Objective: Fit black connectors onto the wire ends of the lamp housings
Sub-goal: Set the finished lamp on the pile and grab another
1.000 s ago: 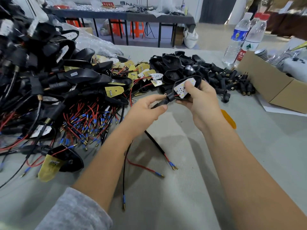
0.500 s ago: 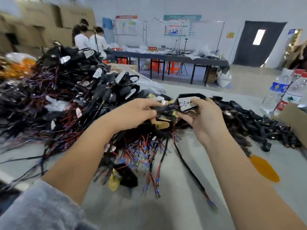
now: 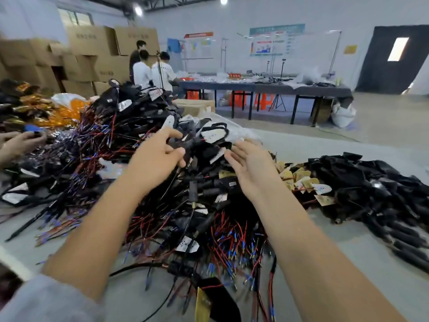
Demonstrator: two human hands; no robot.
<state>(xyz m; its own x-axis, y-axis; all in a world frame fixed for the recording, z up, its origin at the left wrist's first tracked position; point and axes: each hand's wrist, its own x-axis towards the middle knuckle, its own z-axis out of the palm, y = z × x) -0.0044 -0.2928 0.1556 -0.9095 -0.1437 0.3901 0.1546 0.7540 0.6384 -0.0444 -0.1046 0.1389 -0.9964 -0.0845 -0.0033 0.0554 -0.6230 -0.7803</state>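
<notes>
1. The step in hand looks like setting a finished piece on the big tangled pile (image 3: 139,145) of wired lamp housings, at about 11 o'clock from the two hands. A lamp housing (image 3: 214,135) with a white board face lies on top of the pile, just beyond both hands; blur hides whether either hand touches it.
2. The left hand (image 3: 153,159) hovers over the pile, fingers loosely curled and slightly apart; whether they pinch a wire I cannot tell. The right hand (image 3: 251,166) is free, palm turned inward, fingers straight and spread, holding nothing.
3. The next move likely calls for a fresh unfitted housing and one of the black connectors (image 3: 376,205), heaped at 3 o'clock, well apart from the right hand.
4. Loose red and blue wire ends (image 3: 234,242) fan out at 6 o'clock between the forearms and could snag a wrist.
5. Bare table (image 3: 313,228) shows beside the right forearm; the near left table edge sits at 8 o'clock. Another person's hand (image 3: 21,140) works at 9 o'clock.
</notes>
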